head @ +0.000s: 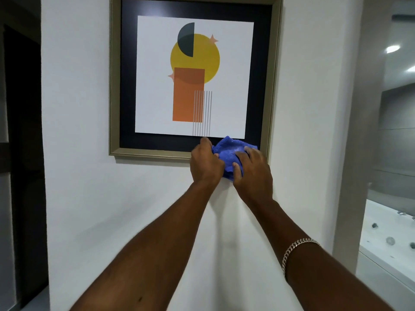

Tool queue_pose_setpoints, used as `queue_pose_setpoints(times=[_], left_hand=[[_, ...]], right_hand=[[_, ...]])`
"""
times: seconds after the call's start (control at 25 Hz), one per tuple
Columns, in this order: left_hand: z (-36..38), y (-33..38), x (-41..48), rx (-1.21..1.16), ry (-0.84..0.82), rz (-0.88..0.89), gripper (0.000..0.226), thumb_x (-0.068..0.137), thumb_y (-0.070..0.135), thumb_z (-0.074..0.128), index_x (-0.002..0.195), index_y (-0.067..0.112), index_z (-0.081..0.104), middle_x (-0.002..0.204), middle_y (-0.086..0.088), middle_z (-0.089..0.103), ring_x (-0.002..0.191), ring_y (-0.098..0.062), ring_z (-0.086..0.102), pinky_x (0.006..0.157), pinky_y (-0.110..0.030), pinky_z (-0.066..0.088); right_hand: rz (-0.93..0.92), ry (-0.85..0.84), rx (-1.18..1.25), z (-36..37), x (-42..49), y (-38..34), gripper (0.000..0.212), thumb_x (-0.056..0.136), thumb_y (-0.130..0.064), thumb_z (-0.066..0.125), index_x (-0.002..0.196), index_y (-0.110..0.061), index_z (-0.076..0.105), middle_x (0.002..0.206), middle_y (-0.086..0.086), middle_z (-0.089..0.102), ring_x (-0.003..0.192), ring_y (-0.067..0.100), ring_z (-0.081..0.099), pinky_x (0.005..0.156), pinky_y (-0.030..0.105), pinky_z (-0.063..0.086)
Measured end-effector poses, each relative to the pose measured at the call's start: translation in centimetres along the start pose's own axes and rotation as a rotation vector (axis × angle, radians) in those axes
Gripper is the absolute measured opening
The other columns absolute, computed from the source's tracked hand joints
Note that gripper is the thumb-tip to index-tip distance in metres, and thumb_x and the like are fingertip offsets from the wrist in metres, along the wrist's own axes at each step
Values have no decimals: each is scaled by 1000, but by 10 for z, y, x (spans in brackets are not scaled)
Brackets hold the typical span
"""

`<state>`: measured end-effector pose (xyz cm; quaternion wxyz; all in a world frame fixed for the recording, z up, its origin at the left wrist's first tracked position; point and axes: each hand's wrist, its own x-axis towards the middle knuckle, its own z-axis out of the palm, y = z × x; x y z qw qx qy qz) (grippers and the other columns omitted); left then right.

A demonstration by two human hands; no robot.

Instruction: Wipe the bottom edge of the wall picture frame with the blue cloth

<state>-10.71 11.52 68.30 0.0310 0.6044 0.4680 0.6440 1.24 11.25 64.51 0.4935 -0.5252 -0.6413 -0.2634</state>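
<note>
A picture with a gold-toned frame (148, 152) hangs on a white wall; it holds a black mat and an abstract print of a yellow circle and an orange rectangle. A bunched blue cloth (229, 153) is pressed over the right part of the frame's bottom edge. My left hand (205, 163) grips the cloth's left side, fingers curled against the frame. My right hand (252, 169) holds the cloth's right side, fingers spread over it. The bottom right corner of the frame is hidden behind cloth and hands.
A dark doorway (22, 131) lies to the left of the wall. To the right, past the wall's corner (350, 153), a white whirlpool tub (386, 241) with round jets stands low, and grey tiled walls rise behind it.
</note>
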Motion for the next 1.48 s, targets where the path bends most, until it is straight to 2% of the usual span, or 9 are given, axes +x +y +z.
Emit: queue_pose_setpoints(times=[0.12, 0.28, 0.44, 0.56, 0.8, 1.0, 1.16, 1.36, 1.48], left_hand=[[-14, -11, 17, 29, 15, -3, 11, 82, -1, 63, 89, 4, 56, 83, -7, 60, 76, -24, 61, 63, -33, 54], [-40, -39, 24, -20, 83, -7, 12, 81, -2, 64, 88, 5, 57, 79, -3, 57, 64, -11, 51, 49, -8, 38], [-43, -55, -4, -286, 65, -57, 24, 80, -2, 68, 81, 18, 56, 74, 6, 62, 66, -9, 59, 52, -6, 47], [-26, -74, -56, -441, -37, -159, 36, 79, -2, 68, 74, 30, 53, 76, 15, 61, 66, -2, 59, 56, -10, 50], [43, -156, -216, -410, -281, -512, 38, 74, -10, 62, 69, 27, 51, 71, 9, 57, 59, 5, 53, 55, -10, 46], [106, -240, -412, -249, -506, -910, 25, 74, -8, 64, 72, 15, 57, 76, 2, 63, 72, -17, 61, 64, -25, 53], [136, -296, -551, -160, -616, -1105, 22, 77, -5, 66, 79, 17, 64, 74, 5, 66, 72, -18, 65, 69, -31, 57], [153, -345, -604, -114, -1000, -1108, 43, 80, -2, 69, 121, 7, 62, 117, -14, 70, 105, -31, 67, 93, -46, 57], [146, -340, -588, -69, -1064, -998, 49, 84, 4, 66, 132, 8, 56, 132, -11, 64, 118, -27, 62, 100, -27, 46]], right_hand=[[-26, -49, 2, 7, 8, -19, 35, 97, -20, 50, 130, -10, 54, 144, 17, 47, 135, 33, 40, 111, 50, 42], [-31, -38, 125, 22, 9, -54, 35, 95, -18, 54, 128, -10, 55, 146, 16, 45, 138, 33, 37, 112, 50, 41], [211, 277, 450, 30, -22, -59, 34, 92, -12, 60, 125, -8, 56, 142, 14, 49, 132, 27, 45, 110, 39, 43], [537, 396, 751, 25, -66, -39, 31, 90, -9, 63, 120, -15, 57, 116, -6, 64, 107, 7, 62, 96, 38, 56], [860, 58, 633, 28, -227, 48, 44, 84, -2, 68, 122, -20, 52, 84, -11, 67, 77, 3, 65, 77, 23, 57], [1146, -253, 363, 45, -424, 128, 41, 82, -6, 72, 118, -16, 56, 102, 4, 69, 92, 18, 67, 80, 23, 55], [1343, -479, 178, 63, -564, 185, 42, 81, -7, 70, 119, -17, 58, 103, -1, 66, 90, 16, 63, 68, 5, 46], [1641, -631, 221, 90, -645, 227, 55, 83, 4, 62, 135, -12, 49, 128, 16, 61, 106, 26, 59, 98, 43, 52], [1516, -793, 124, 94, -642, 219, 60, 88, -9, 64, 142, -7, 39, 144, 18, 49, 127, 33, 50, 106, 42, 42]])
